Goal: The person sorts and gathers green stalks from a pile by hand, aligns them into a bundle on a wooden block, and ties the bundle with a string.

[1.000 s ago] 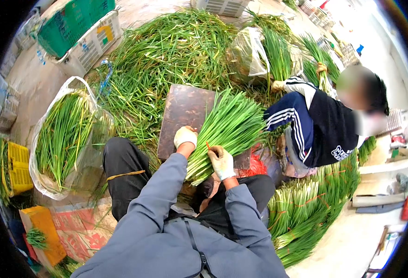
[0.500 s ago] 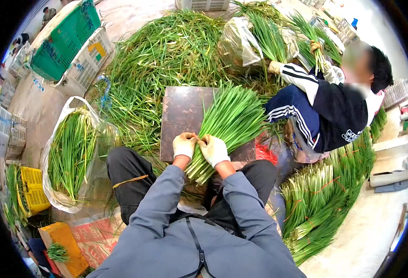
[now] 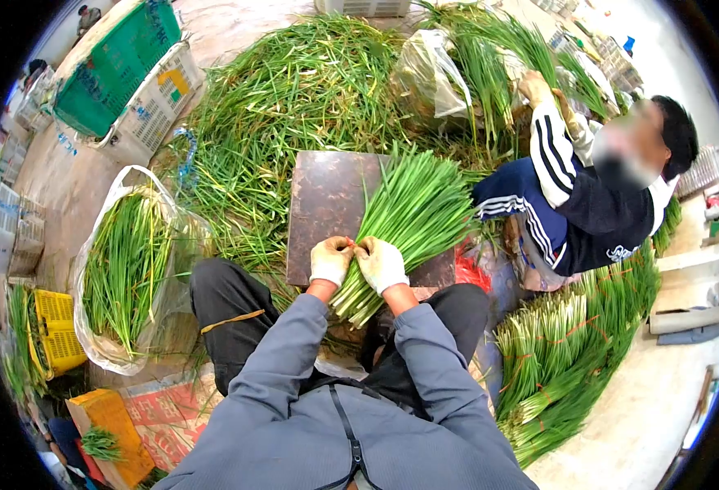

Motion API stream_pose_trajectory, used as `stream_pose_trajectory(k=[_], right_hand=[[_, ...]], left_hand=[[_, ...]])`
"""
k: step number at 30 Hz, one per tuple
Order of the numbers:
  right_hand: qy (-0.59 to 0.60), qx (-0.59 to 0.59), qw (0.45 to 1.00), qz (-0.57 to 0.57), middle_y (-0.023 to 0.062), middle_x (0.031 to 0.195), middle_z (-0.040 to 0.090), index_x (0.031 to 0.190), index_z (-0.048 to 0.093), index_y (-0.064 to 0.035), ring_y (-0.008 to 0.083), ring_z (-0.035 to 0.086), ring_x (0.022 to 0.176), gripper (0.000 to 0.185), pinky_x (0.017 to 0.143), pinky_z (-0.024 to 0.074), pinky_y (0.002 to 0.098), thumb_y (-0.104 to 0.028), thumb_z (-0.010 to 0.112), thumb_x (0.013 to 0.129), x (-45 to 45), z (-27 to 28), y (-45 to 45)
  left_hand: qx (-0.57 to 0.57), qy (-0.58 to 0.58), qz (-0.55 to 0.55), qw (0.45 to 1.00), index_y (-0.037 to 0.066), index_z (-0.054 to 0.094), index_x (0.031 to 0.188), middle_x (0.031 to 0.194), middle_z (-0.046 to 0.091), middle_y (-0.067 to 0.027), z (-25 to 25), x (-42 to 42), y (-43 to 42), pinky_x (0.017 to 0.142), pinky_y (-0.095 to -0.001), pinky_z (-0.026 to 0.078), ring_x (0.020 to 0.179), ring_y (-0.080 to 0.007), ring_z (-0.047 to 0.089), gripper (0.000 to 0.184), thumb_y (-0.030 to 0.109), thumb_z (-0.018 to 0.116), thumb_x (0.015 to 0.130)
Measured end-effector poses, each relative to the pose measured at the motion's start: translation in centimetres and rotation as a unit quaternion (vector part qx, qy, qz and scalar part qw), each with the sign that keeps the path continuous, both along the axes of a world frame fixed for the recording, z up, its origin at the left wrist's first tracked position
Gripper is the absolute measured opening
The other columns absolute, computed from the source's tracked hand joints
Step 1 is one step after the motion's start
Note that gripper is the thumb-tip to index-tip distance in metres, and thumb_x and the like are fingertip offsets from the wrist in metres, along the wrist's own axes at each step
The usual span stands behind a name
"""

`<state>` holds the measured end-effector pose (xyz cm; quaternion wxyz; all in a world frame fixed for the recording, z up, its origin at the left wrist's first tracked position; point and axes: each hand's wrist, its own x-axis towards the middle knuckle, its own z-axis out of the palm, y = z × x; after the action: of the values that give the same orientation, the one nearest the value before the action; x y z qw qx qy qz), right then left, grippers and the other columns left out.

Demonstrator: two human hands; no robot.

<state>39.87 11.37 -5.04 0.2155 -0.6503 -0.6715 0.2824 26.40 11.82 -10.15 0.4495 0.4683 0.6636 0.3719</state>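
Note:
A bunch of green garlic chives (image 3: 417,212) lies slantwise over a brown marbled board (image 3: 327,192), its pale cut ends toward my lap. My left hand (image 3: 331,260), in a white glove, is closed at the left side of the bunch. A small red bit at its fingertips looks like a tie, mostly hidden. Across the stems near the cut ends, my gloved right hand (image 3: 382,263) is closed on the bunch, its fingertips close to the left hand's. Red strips (image 3: 472,271) lie by the board's right edge.
A large heap of loose chives (image 3: 294,90) spreads beyond the board. At left stands a clear bag of chives (image 3: 127,269); at right lie tied bunches (image 3: 576,327). A co-worker (image 3: 605,188) sits at right beside another bag (image 3: 429,73). Crates (image 3: 118,73) stand upper left.
My hands stay at the same place on the bunch, almost unmoved. The co-worker's arm has risen toward the chives behind, and the chives they held upright are no longer seen in that pose.

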Motion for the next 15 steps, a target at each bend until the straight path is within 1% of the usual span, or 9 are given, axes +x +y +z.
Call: stream_pose_trajectory(k=[2,3,4,5,6,7,8,10,15], right_hand=[[-0.031,-0.029,0.999,0.01,0.022,0.087,0.067,0.091,0.067,-0.0056,0.0452,0.063,0.086,0.031,0.074,0.0497,0.0508,-0.036,0.061,0.093,-0.2,0.7,0.1],[-0.022,-0.007,1.0,0.01,0.0217,0.089,0.068,0.092,0.067,-0.0061,0.0449,0.063,0.087,0.033,0.075,0.0503,0.0503,-0.039,0.06,0.094,-0.3,0.6,-0.1],[-0.047,-0.03,0.998,0.005,0.021,0.089,0.068,0.093,0.069,-0.0068,0.0435,0.064,0.087,0.035,0.075,0.0512,0.0493,-0.041,0.059,0.095,-0.6,0.9,0.1],[-0.066,-0.023,0.997,0.02,0.0201,0.09,0.069,0.094,0.07,-0.0068,0.0421,0.065,0.087,0.037,0.076,0.0521,0.0479,-0.042,0.059,0.096,-0.6,0.5,0.2],[-0.062,0.021,0.997,0.032,0.0196,0.091,0.07,0.094,0.071,-0.0066,0.0412,0.066,0.086,0.036,0.077,0.0525,0.0468,-0.041,0.059,0.096,-0.5,-1.2,0.5],[-0.087,-0.007,0.995,0.055,0.0208,0.1,0.07,0.103,0.072,-0.007,0.0397,0.066,0.095,0.038,0.085,0.0527,0.0451,-0.041,0.055,0.099,-0.5,-0.6,0.6],[-0.09,0.023,0.994,0.054,0.0208,0.096,0.07,0.099,0.071,-0.0066,0.0404,0.067,0.091,0.032,0.081,0.053,0.0462,-0.036,0.06,0.096,-0.2,-1.9,0.6],[-0.086,0.057,0.994,0.044,0.0197,0.089,0.07,0.092,0.071,-0.0067,0.0406,0.067,0.085,0.026,0.077,0.0527,0.0476,-0.032,0.066,0.091,-0.1,-2.4,0.4],[-0.042,0.108,0.993,0.029,0.0175,0.085,0.069,0.088,0.07,-0.0046,0.0384,0.066,0.082,0.019,0.075,0.0521,0.0459,-0.021,0.076,0.081,-0.2,-1.3,0.0]], left_hand=[[0.038,-0.031,-0.07,0.996,0.003,0.075,0.102,0.105,0.075,-0.0114,-1.5,-1.0,-0.1,0.085,-0.0316,0.055,0.094,-0.0183,0.07,0.018,0.011,0.07,0.086],[0.0,-0.025,-0.063,0.998,0.006,0.074,0.103,0.111,0.074,-0.0107,2.7,-1.1,-1.1,0.091,-0.0354,0.053,0.101,-0.0219,0.069,0.019,0.018,0.064,0.092],[0.201,0.174,-0.172,0.949,0.008,0.075,0.104,0.115,0.073,-0.0113,-5.4,-2.0,0.1,0.094,-0.0377,0.052,0.105,-0.024,0.068,0.023,0.025,0.061,0.095],[0.106,0.065,-0.168,0.978,0.012,0.075,0.106,0.117,0.072,-0.0114,-4.6,-2.1,0.8,0.095,-0.0366,0.052,0.107,-0.0233,0.067,0.024,0.026,0.058,0.099],[0.098,-0.059,-0.139,0.984,0.013,0.075,0.111,0.119,0.072,-0.0109,-4.6,-2.3,0.8,0.096,-0.0348,0.051,0.108,-0.0219,0.066,0.027,0.03,0.058,0.099],[0.11,0.0,-0.121,0.986,0.011,0.074,0.112,0.116,0.072,-0.0101,-4.0,-2.0,0.4,0.097,-0.0324,0.05,0.107,-0.0208,0.067,0.03,0.033,0.06,0.098],[0.019,-0.043,-0.078,0.996,0.013,0.074,0.109,0.114,0.073,-0.0105,-0.7,-1.7,-0.2,0.096,-0.037,0.05,0.106,-0.0276,0.067,0.03,0.033,0.056,0.097],[-0.063,-0.149,-0.034,0.986,0.008,0.076,0.109,0.11,0.074,-0.0125,-0.7,-1.4,0.0,0.095,-0.0324,0.051,0.104,-0.0224,0.068,0.033,0.036,0.067,0.093],[0.004,-0.065,0.027,0.998,0.004,0.075,0.103,0.104,0.073,-0.0165,-0.1,-0.6,-0.1,0.089,-0.038,0.053,0.1,-0.03,0.069,0.03,0.031,0.068,0.091]])
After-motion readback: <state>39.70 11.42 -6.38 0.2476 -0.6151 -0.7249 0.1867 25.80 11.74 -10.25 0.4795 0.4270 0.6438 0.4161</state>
